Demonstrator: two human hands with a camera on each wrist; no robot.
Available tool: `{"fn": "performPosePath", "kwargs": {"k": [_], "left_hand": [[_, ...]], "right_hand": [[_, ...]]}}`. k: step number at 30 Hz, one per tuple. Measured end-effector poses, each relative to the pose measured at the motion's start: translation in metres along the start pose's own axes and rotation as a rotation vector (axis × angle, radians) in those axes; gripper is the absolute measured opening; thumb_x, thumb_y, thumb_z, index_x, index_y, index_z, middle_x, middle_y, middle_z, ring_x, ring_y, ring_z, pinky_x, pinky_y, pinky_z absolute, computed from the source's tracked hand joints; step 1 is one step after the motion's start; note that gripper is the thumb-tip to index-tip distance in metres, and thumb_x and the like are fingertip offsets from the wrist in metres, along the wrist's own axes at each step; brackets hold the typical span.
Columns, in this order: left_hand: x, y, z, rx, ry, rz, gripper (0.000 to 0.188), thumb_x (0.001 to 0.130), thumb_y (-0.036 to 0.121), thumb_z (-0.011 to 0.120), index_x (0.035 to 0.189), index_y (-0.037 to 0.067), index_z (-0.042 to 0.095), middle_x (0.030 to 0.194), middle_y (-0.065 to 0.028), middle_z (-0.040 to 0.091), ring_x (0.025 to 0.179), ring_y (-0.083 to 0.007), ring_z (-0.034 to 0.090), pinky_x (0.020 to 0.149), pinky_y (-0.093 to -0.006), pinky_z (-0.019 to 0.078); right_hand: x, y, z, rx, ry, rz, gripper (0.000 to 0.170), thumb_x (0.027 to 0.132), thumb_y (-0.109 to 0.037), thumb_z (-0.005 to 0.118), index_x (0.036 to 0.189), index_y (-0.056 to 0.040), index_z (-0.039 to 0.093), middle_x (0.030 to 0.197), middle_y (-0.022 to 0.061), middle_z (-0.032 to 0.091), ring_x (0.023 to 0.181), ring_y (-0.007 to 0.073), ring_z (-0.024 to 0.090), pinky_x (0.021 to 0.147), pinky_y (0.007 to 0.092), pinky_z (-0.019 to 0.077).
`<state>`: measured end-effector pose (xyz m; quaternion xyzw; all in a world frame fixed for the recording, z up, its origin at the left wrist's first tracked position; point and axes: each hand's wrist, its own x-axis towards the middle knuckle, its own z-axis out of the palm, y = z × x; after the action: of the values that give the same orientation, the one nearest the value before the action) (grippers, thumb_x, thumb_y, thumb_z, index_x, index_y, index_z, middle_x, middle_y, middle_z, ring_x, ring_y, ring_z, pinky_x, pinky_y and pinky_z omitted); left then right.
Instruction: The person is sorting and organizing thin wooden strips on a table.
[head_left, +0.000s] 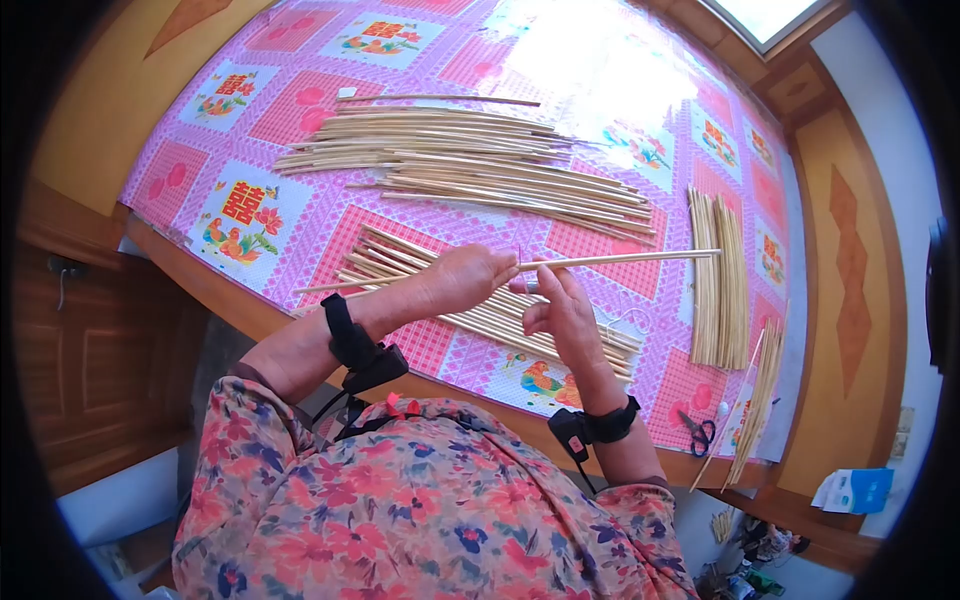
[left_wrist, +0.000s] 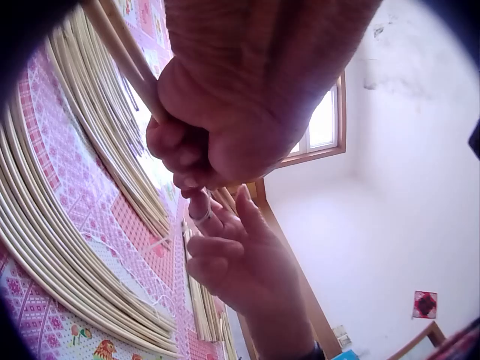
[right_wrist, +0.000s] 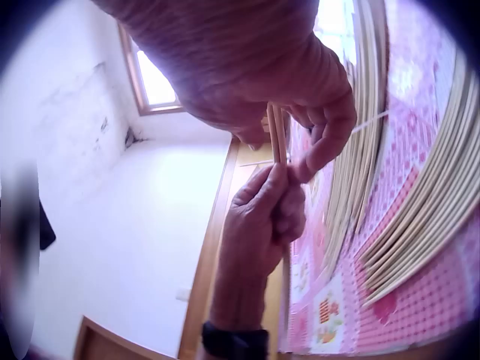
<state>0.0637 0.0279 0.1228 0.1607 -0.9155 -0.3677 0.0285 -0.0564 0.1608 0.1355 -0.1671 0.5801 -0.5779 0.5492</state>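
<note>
My left hand (head_left: 465, 277) grips a pair of thin pale sticks (right_wrist: 277, 135) in its curled fingers. The sticks (head_left: 640, 258) run out to the right, past my right hand (head_left: 575, 325), above the table. At the left fingertips a fine dark strand stands across the sticks. In the left wrist view the right index finger, with a metal band (left_wrist: 202, 216) on it, reaches the left fist. The right thumb (left_wrist: 246, 202) stands apart, while the other right fingers bend inward. I cannot tell whether the right fingers pinch anything.
Beneath the hands lies a pile of sticks (head_left: 480, 320) on the pink patterned tablecloth (head_left: 400, 345). Bigger piles (head_left: 430, 140) spread behind it. Upright bundles (head_left: 715, 290) lie on the right, with scissors (head_left: 697, 430) near the table edge. A loose white cord (head_left: 625, 318) lies near my right hand.
</note>
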Motion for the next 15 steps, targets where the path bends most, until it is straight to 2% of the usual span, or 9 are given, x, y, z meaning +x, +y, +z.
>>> {"fn": "performPosePath", "kwargs": {"k": [1,3,4,5,7,9,11,12,15], "left_hand": [[0.002,-0.003,-0.003,0.030,0.010,-0.010,0.026,0.089,0.030,0.041,0.085,0.007,0.052,0.067,-0.0166,0.055,0.065,-0.0347,0.055,0.058,-0.0448,0.0419],[0.004,-0.005,-0.008,0.053,0.013,0.002,0.025,0.088,0.030,0.042,0.086,0.007,0.052,0.067,-0.0167,0.055,0.064,-0.0347,0.055,0.058,-0.0454,0.0418],[0.005,-0.002,-0.011,0.084,0.012,-0.001,0.026,0.088,0.030,0.042,0.086,0.007,0.052,0.066,-0.0167,0.054,0.064,-0.0353,0.054,0.057,-0.0457,0.0417],[0.005,0.002,-0.014,0.114,0.003,-0.001,0.026,0.088,0.030,0.042,0.086,0.007,0.052,0.065,-0.0167,0.054,0.063,-0.0358,0.054,0.057,-0.0461,0.0417],[0.006,0.014,-0.016,0.151,-0.027,-0.020,0.029,0.088,0.030,0.040,0.084,0.005,0.054,0.069,-0.0172,0.057,0.069,-0.0354,0.057,0.061,-0.0469,0.0434],[0.008,0.015,-0.013,0.172,-0.004,0.073,0.030,0.089,0.032,0.041,0.086,0.006,0.054,0.069,-0.0178,0.057,0.065,-0.0372,0.055,0.059,-0.0468,0.0428],[0.008,0.018,-0.016,0.168,-0.022,0.068,0.031,0.088,0.033,0.040,0.087,0.006,0.055,0.071,-0.0184,0.058,0.068,-0.0371,0.056,0.060,-0.0471,0.0431],[0.008,0.019,-0.017,0.171,-0.017,0.071,0.031,0.088,0.034,0.041,0.087,0.006,0.055,0.071,-0.0184,0.058,0.068,-0.0371,0.056,0.060,-0.0473,0.0430],[0.010,0.017,-0.019,0.141,-0.026,0.093,0.031,0.088,0.033,0.041,0.088,0.006,0.054,0.071,-0.0181,0.058,0.070,-0.0372,0.056,0.060,-0.0473,0.0430]], "right_hand": [[-0.002,-0.001,-0.010,-0.003,0.001,-0.004,0.034,0.085,-0.025,0.054,0.110,-0.0034,0.048,0.082,0.0101,0.056,0.052,0.0127,0.054,0.045,0.0252,0.0440],[-0.006,-0.005,-0.018,-1.201,0.240,-0.581,0.025,0.082,-0.025,0.057,0.100,-0.0075,0.056,0.084,0.0108,0.056,0.061,0.0211,0.058,0.053,0.0292,0.0466],[-0.012,-0.012,-0.017,-1.272,0.294,-0.698,0.016,0.078,-0.022,0.059,0.088,-0.0093,0.059,0.081,0.0096,0.054,0.067,0.0260,0.055,0.060,0.0333,0.0453],[-0.014,-0.020,-0.012,-1.274,0.302,-0.696,0.016,0.078,-0.022,0.059,0.088,-0.0093,0.059,0.081,0.0096,0.054,0.067,0.0260,0.055,0.060,0.0333,0.0453],[-0.007,-0.034,-0.003,-1.399,0.245,-1.056,0.013,0.076,-0.019,0.061,0.085,-0.0092,0.058,0.076,0.0074,0.052,0.069,0.0247,0.053,0.059,0.0349,0.0430],[0.006,-0.031,-0.001,-1.369,0.228,-1.094,0.010,0.074,-0.015,0.060,0.080,-0.0082,0.056,0.071,0.0070,0.048,0.067,0.0249,0.050,0.059,0.0362,0.0408],[0.015,-0.028,-0.002,-1.432,0.101,-1.109,0.010,0.073,-0.014,0.060,0.076,-0.0068,0.054,0.069,0.0068,0.047,0.065,0.0252,0.049,0.058,0.0365,0.0399],[0.018,-0.029,-0.001,-1.407,0.098,-1.165,0.010,0.073,-0.011,0.060,0.071,-0.0058,0.051,0.066,0.0075,0.045,0.063,0.0257,0.048,0.055,0.0371,0.0384],[0.021,-0.032,0.003,-1.279,0.086,-1.142,0.010,0.073,-0.009,0.059,0.068,-0.0050,0.051,0.064,0.0084,0.044,0.061,0.0260,0.048,0.054,0.0371,0.0374]]}}
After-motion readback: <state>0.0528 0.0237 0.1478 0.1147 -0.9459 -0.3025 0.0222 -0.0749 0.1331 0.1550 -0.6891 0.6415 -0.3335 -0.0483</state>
